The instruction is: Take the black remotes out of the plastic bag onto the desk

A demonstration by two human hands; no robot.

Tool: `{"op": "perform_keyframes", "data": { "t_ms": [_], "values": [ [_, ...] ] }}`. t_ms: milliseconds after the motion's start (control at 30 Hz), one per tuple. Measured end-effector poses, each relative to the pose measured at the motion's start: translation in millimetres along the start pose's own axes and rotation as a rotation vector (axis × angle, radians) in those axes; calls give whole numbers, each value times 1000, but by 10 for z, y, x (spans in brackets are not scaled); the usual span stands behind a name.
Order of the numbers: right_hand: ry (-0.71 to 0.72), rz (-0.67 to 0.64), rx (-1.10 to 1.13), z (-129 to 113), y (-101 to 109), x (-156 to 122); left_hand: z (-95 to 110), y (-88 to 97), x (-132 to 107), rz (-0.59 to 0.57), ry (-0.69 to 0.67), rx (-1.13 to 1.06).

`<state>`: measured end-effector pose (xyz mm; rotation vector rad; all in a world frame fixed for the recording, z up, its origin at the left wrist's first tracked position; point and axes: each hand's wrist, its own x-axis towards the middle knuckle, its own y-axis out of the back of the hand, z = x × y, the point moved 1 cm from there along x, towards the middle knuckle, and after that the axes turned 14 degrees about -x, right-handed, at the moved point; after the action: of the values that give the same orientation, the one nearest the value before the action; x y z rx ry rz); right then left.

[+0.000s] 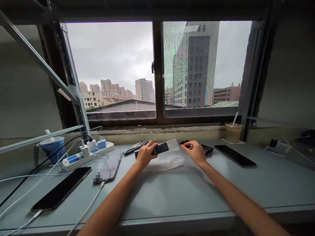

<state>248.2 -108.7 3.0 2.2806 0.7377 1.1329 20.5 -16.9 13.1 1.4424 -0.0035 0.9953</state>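
Observation:
My left hand [147,153] is closed around a black remote control [161,148] with small pale marks, held just above the table. Behind it a clear plastic bag [174,145] shows, and another crumpled clear bag [169,163] lies beneath. To the right, my right hand [196,152] has thumb and fingers pinched together. What sits between those fingertips is too small to make out. Partly hidden behind that hand lie dark objects like remote controls [208,149]. Left of my left hand are more dark, long pieces [135,148], seemingly in plastic.
A black phone [235,155] lies at right, near an iced drink cup [234,132]. On the left are a plugged-in phone [62,188], another phone on a cable [112,168], a power strip [88,154], loose cables and a blue cup [52,147]. A window stands behind the table.

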Motion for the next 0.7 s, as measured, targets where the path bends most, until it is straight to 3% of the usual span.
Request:
{"op": "perform_keyframes", "data": {
  "t_ms": [167, 367, 500, 700],
  "values": [
    [-13, -58, 176, 76, -95, 47, 20, 10, -5, -1, -45, 10],
    [-48, -228, 473, 53, -176, 53, 51, 23, -3, 0, -73, -2],
    [-65, -350, 520, -18, -129, 0, 40, 13, 0, -12, -91, -13],
    [39, -514, 504, -100, -46, -69, 36, -7, 2, -29, -124, -34]
  ]
}}
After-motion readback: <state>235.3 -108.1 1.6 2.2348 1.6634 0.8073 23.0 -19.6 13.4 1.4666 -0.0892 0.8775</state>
